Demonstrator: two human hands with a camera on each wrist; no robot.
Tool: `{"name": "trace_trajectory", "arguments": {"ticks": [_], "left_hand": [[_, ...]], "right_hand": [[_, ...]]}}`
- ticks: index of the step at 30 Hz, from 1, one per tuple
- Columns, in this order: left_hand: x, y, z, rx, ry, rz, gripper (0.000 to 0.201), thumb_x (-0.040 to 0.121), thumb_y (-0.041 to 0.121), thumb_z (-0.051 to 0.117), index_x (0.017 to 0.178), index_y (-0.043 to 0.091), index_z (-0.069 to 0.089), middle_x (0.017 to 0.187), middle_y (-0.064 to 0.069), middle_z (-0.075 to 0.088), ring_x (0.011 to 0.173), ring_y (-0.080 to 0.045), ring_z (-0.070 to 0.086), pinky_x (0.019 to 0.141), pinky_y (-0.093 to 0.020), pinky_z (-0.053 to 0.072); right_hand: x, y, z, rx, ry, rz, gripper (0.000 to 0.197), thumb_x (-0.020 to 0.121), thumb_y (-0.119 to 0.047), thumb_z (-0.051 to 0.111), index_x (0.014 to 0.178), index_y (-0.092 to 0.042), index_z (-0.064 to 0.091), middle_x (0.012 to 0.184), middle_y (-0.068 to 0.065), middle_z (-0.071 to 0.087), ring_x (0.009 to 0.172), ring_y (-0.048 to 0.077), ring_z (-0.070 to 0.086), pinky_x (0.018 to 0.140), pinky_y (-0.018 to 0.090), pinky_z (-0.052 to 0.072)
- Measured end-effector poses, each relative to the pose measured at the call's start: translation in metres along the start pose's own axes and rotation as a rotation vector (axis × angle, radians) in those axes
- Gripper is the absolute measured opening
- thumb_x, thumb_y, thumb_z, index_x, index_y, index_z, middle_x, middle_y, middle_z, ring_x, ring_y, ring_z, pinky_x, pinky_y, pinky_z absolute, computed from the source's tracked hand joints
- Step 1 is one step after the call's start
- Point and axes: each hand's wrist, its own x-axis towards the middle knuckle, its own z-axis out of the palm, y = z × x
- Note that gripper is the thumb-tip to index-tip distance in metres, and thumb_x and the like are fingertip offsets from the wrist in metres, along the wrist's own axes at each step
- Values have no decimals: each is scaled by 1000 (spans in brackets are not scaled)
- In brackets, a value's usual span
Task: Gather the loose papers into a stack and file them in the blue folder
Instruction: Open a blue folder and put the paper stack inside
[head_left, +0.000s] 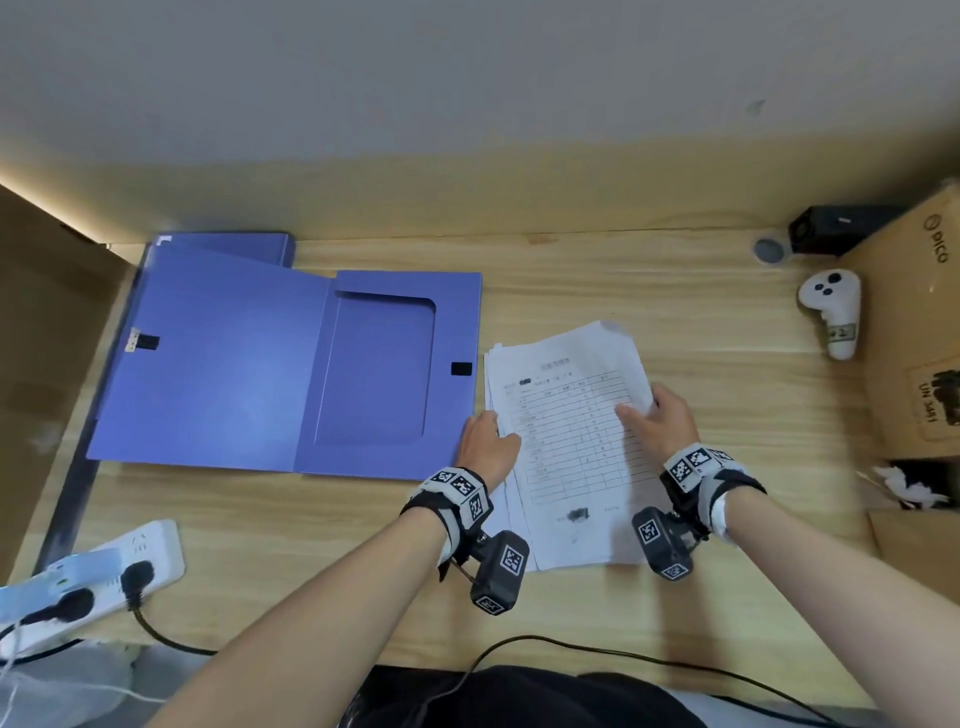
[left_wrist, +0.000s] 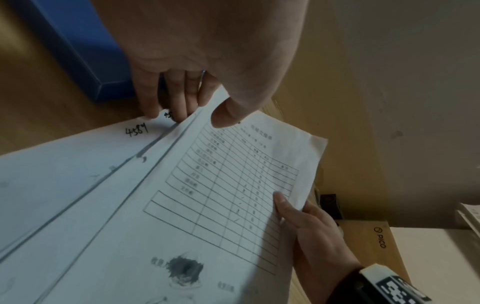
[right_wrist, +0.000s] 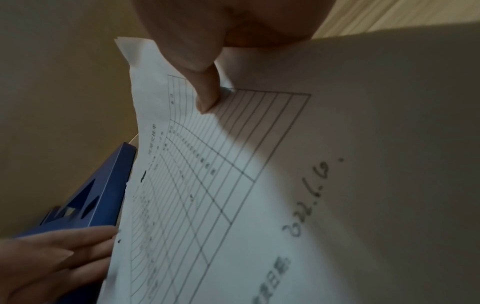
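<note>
A stack of white papers (head_left: 569, 441) with a printed table lies on the wooden desk (head_left: 727, 415), just right of the blue folder (head_left: 249, 358), which lies open and flat. My left hand (head_left: 485, 444) pinches the stack's left edge, thumb on top (left_wrist: 228, 115) and fingers (left_wrist: 179, 98) beneath. My right hand (head_left: 660, 418) pinches the right edge, thumb (right_wrist: 206, 96) on the top sheet. In the left wrist view the papers (left_wrist: 182, 195) are slightly fanned, and the top sheets lift off the lower ones. The folder (right_wrist: 98, 195) borders the papers (right_wrist: 233, 185) in the right wrist view.
A white power strip (head_left: 88, 577) with black plugs sits at the desk's front left. A white controller (head_left: 834, 312), a black box (head_left: 836, 228) and a cardboard box (head_left: 919, 322) stand at the right. A black cable (head_left: 597, 654) runs along the front edge.
</note>
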Motion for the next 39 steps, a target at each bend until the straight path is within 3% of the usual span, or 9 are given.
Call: {"name": "trace_trajectory", "arguments": {"ticks": [5, 10, 13, 16, 22, 27, 32, 35, 39], "left_hand": [[-1, 3, 1, -170, 29, -11, 12, 86, 7, 53, 93, 17, 52, 97, -7, 62, 69, -16, 53, 56, -25, 41], [-6, 9, 7, -289, -25, -65, 30, 86, 9, 58, 115, 18, 62, 114, 2, 70, 106, -23, 66, 89, -34, 55], [-14, 14, 13, -306, -82, 2, 40, 88, 3, 53, 120, 24, 66, 114, 7, 70, 102, -19, 65, 87, -31, 55], [-19, 21, 14, -347, -69, 78, 35, 93, 5, 51, 105, 36, 65, 99, 18, 66, 101, -18, 64, 89, -35, 56], [-7, 23, -7, -368, -80, 155, 49, 96, -5, 42, 139, 16, 53, 128, 4, 59, 117, -16, 55, 103, -36, 48], [7, 18, -6, -304, -6, 18, 33, 88, 0, 54, 117, 17, 56, 118, -2, 64, 110, -24, 62, 98, -40, 53], [6, 4, 13, -69, 36, -60, 72, 80, 19, 59, 147, 11, 33, 148, -8, 31, 140, -29, 33, 115, -47, 35], [10, 2, 15, -171, 44, -118, 72, 76, 16, 62, 143, 10, 37, 142, -10, 40, 131, -28, 44, 111, -48, 41], [15, -1, 17, -397, -7, -152, 53, 79, 2, 57, 131, 10, 53, 127, -6, 65, 112, -28, 63, 97, -43, 54]], "right_hand": [[10, -3, 16, -182, 34, 40, 44, 78, -27, 70, 116, -9, 55, 114, 8, 60, 88, 24, 63, 77, 40, 57], [6, -3, 23, -182, 61, 68, 54, 78, -14, 69, 128, -6, 50, 130, 10, 44, 105, 25, 55, 84, 34, 48], [9, -2, 19, -123, 31, 58, 59, 67, -33, 67, 122, -12, 57, 124, 8, 54, 97, 20, 60, 82, 40, 56], [7, 2, 9, -62, 101, 40, 57, 72, -36, 73, 121, -12, 56, 119, 4, 54, 105, 22, 57, 91, 43, 52], [-12, -4, 0, 290, 47, 62, 47, 79, -37, 77, 118, -18, 57, 106, -4, 68, 96, 17, 67, 85, 38, 56], [-24, 7, 5, 121, -6, 64, 20, 82, -28, 69, 95, -13, 67, 91, 4, 73, 87, 28, 71, 79, 47, 59], [-31, 17, 12, -125, 51, 126, 40, 70, -33, 72, 101, -12, 61, 106, 4, 65, 87, 22, 66, 74, 40, 59], [-25, 16, 19, -158, 98, 132, 66, 68, -30, 77, 124, -11, 48, 126, 6, 49, 105, 26, 58, 82, 42, 54], [-19, 17, 30, -212, 37, 95, 56, 69, -36, 75, 114, -10, 53, 114, 8, 55, 98, 29, 60, 77, 42, 54]]}}
